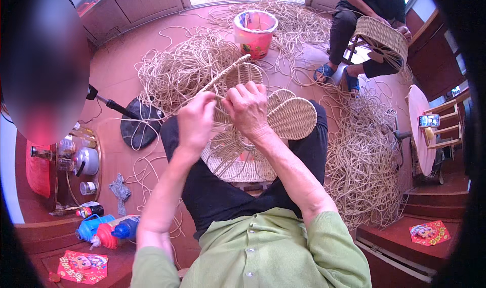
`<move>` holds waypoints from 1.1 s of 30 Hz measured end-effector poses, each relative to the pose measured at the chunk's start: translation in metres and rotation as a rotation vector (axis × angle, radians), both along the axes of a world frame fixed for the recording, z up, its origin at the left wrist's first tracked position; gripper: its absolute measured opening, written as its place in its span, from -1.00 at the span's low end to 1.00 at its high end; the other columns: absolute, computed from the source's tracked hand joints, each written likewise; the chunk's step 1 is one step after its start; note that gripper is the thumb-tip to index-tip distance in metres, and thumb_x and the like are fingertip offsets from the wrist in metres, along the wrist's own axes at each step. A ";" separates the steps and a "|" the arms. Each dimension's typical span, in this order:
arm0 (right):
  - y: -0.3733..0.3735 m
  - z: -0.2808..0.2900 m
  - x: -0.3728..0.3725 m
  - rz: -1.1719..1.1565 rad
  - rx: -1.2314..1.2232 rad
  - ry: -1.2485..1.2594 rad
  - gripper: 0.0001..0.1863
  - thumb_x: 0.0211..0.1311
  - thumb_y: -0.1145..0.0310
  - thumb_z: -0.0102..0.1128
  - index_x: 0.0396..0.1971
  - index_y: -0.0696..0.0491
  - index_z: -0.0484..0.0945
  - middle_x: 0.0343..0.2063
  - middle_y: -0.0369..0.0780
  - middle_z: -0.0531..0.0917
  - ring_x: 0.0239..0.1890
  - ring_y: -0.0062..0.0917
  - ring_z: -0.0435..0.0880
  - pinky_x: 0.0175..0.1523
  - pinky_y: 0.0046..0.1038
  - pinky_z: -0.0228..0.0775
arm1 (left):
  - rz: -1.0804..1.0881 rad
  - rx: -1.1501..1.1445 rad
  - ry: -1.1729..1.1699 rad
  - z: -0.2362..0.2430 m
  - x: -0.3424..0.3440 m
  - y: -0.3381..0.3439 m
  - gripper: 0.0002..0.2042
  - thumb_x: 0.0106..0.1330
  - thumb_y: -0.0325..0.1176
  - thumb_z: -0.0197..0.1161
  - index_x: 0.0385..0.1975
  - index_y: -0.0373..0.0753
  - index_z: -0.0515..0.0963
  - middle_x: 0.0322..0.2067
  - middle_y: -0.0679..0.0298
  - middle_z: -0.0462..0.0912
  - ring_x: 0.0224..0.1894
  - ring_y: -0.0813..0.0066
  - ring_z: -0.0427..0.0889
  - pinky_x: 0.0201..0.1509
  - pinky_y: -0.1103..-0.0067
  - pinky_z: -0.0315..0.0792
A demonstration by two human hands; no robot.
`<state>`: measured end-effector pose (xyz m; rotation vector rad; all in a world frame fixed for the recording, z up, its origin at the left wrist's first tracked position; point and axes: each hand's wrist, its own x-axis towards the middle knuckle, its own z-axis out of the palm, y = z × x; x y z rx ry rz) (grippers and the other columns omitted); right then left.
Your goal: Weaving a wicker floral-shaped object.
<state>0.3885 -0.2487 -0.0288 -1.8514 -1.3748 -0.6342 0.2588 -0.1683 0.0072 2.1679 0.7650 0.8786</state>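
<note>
A woven straw-coloured piece with several rounded, petal-like lobes (292,119) rests across my lap. Its pale woven base (248,170) lies between my knees, with loose strands over it. My right hand (247,108) is curled closed over the edge of an upper lobe, knuckles up. Just left of it, my left hand (196,118) is slightly blurred, thumb and fingers pinched together beside the woven rim. What it pinches, if anything, is too small to make out. A thick braided edge (225,75) slants up and right beyond both hands.
Loose cord (187,70) is heaped ahead of me, and another big pile (364,161) lies at my right. A pink bucket (255,37) stands ahead. Another person (372,19) weaves at the far right. A black round base (139,123) and blue jug (95,227) are leftward.
</note>
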 end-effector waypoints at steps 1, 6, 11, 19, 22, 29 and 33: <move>0.001 -0.002 0.000 -0.002 -0.001 -0.006 -0.78 -0.01 0.25 0.36 -0.55 -0.04 0.47 -0.53 -0.31 0.51 -0.31 -0.40 0.52 -0.10 -0.27 0.26 | 0.012 0.040 -0.014 -0.016 0.018 0.003 -0.87 0.25 -0.49 0.22 -0.24 -0.30 0.62 -0.37 0.02 0.70 -0.30 0.07 0.72 -0.19 0.34 0.54; -0.010 0.004 0.013 0.123 -0.140 0.051 -0.87 0.08 0.33 0.26 -0.39 0.01 0.55 -0.44 -0.24 0.62 -0.27 -0.32 0.61 -0.11 -0.23 0.35 | 0.043 0.041 0.112 -0.031 0.048 0.006 -0.83 0.25 -0.53 0.16 -0.16 -0.33 0.48 -0.46 -0.01 0.66 -0.38 0.14 0.69 -0.25 0.32 0.52; -0.005 0.042 0.023 0.157 -0.427 0.304 -0.83 0.25 0.44 0.04 -0.19 0.15 0.46 -0.30 -0.05 0.68 -0.22 -0.11 0.69 -0.17 -0.11 0.47 | -0.049 -0.547 -0.124 -0.027 0.049 0.000 -0.68 0.25 -0.57 0.11 0.00 -0.28 0.31 -0.47 0.10 0.65 -0.51 0.30 0.67 -0.48 0.35 0.50; -0.010 0.019 0.020 0.166 -0.138 0.701 -0.77 0.19 0.36 0.27 -0.32 0.13 0.41 -0.50 -0.12 0.63 -0.42 -0.35 0.69 -0.36 -0.32 0.46 | -0.297 -0.769 -0.299 -0.031 0.028 -0.012 -0.46 0.28 -0.63 0.06 0.26 -0.21 0.14 -0.35 0.24 0.61 -0.64 0.66 0.50 -0.68 0.76 0.28; -0.044 0.006 0.024 0.400 0.205 1.473 -0.85 0.27 0.37 0.23 -0.27 0.03 0.45 -0.54 -0.34 0.51 -0.56 -0.63 0.49 -0.47 -0.57 0.30 | -0.262 -0.751 -0.375 -0.037 0.031 -0.019 -0.42 0.27 -0.67 0.02 0.30 -0.18 0.13 -0.29 0.21 0.61 -0.57 0.65 0.57 -0.62 0.76 0.36; -0.207 0.126 0.038 0.267 1.026 1.346 -0.73 0.38 0.33 0.09 -0.01 0.11 0.43 -0.34 -0.27 0.56 -0.39 -0.62 0.54 -0.20 -0.54 0.43 | -0.053 -0.203 -0.272 -0.066 0.031 -0.018 -0.80 0.15 -0.61 0.33 -0.23 -0.26 0.63 -0.31 0.28 0.62 -0.46 0.58 0.61 -0.40 0.62 0.49; -0.340 0.172 0.015 0.664 0.551 0.472 -0.35 0.38 0.21 0.12 0.34 0.17 0.16 0.01 -0.07 0.56 0.09 -0.42 0.56 0.22 -0.31 0.42 | 0.115 -0.061 -0.442 -0.073 0.053 -0.037 -0.90 0.16 -0.57 0.36 -0.33 -0.28 0.66 -0.35 0.25 0.59 -0.34 0.44 0.63 -0.26 0.55 0.52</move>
